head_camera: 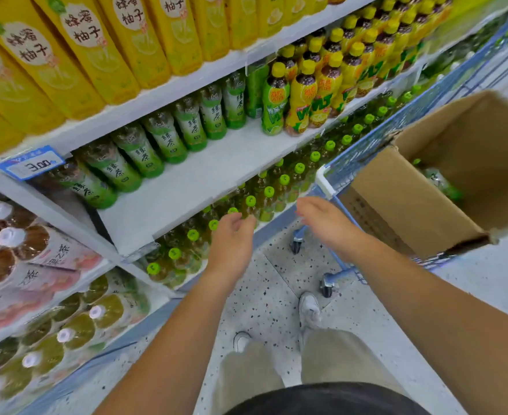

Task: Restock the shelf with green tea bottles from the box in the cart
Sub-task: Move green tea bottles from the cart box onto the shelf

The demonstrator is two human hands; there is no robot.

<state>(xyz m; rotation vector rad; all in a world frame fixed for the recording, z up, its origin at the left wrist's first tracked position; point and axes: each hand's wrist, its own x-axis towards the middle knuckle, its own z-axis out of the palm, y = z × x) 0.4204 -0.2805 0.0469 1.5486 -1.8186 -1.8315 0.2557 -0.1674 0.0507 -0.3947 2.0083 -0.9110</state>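
Hands: left hand [231, 235] and right hand [326, 220] both empty, fingers relaxed and loosely curled, held side by side at the shelf edge
Box: open cardboard box [420, 205] rides in the blue cart [363, 145], right of the right hand and slightly beyond it; the right hand is nearer, the left well apart
In the box: one green tea bottle [441, 184] shows low inside; a green cap beside it may mark a second; blurred, so its long axis cannot be told
Shelf: bare white shelf [202, 175] lies ahead of and above the left hand, with seven shelved bottles [169, 136] in one row at its back
Likely next: a reach rightward into the box, best by the right hand
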